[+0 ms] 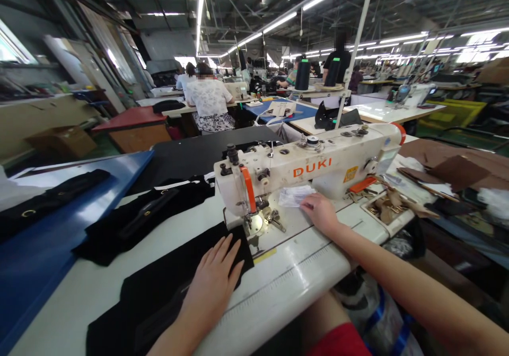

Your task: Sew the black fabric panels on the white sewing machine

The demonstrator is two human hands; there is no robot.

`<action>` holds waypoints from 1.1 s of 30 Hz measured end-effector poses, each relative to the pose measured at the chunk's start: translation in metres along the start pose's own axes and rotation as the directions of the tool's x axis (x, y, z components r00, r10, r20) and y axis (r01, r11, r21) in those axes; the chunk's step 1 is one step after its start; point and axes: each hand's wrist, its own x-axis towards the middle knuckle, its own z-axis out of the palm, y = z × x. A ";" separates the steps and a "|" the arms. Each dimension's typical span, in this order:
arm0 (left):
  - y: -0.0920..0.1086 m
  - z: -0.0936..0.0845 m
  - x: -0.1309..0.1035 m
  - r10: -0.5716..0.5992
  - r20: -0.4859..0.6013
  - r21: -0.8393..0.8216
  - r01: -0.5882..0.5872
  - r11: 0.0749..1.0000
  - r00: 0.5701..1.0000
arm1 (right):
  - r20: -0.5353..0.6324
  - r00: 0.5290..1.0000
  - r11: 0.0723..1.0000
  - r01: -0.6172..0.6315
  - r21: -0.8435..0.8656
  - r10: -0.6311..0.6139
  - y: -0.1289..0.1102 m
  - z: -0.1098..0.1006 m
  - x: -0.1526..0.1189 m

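Observation:
My left hand point(217, 274) lies flat with fingers spread on a black fabric piece point(159, 279), just left of the sewing machine's needle area. The fabric's right end reaches close to the machine's presser foot point(251, 219). Under the arm of the white sewing machine point(278, 173), my right hand point(320, 213) has its fingers closed on the edge of a small stack of white labels point(294, 196). How many labels are between the fingertips is hidden.
More black fabric pieces point(149, 213) lie left of the machine, beside a blue board point(51, 271). A tray point(387, 210) of small brown pieces is set in the table at right. Brown sheets point(461, 173) lie beyond. A person point(209, 99) sits ahead at another table.

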 end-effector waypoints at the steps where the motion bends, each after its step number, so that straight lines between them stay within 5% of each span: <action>1: 0.001 -0.001 0.001 0.002 -0.003 -0.009 -0.002 1.000 1.000 | -0.002 1.000 1.000 -0.003 0.009 0.003 -0.001 0.001 0.000; 11: 0.004 0.001 0.005 -0.027 -0.047 -0.143 0.020 0.990 0.999 | -0.077 0.994 0.989 0.084 0.120 -0.075 -0.017 -0.001 -0.006; 15: 0.011 -0.011 -0.002 -0.074 -0.244 -0.171 0.032 0.985 0.967 | -0.023 0.942 0.933 0.336 0.127 -0.335 -0.057 -0.007 -0.023; 17: 0.019 -0.019 -0.006 0.017 -0.298 -0.121 -0.055 0.991 0.954 | 0.003 0.904 0.896 0.424 0.131 -0.428 -0.083 -0.003 -0.031; 20: 0.028 -0.023 -0.008 0.214 -0.284 -0.050 -0.237 0.970 0.935 | 0.034 0.868 0.860 0.484 0.161 -0.495 -0.120 0.013 -0.035; 23: 0.024 -0.017 -0.007 0.174 -0.307 -0.072 -0.205 0.976 0.936 | 0.044 0.869 0.852 0.473 0.225 -0.493 -0.141 0.033 -0.032; 30: -0.008 -0.015 0.003 0.131 -0.337 -0.094 -0.171 0.981 0.932 | 0.005 0.923 0.869 0.361 0.338 -0.385 -0.126 0.033 -0.027; 33: -0.008 -0.013 0.013 0.183 -0.296 -0.052 -0.207 0.977 0.938 | 0.040 0.880 0.841 0.438 0.317 -0.473 -0.120 0.024 -0.033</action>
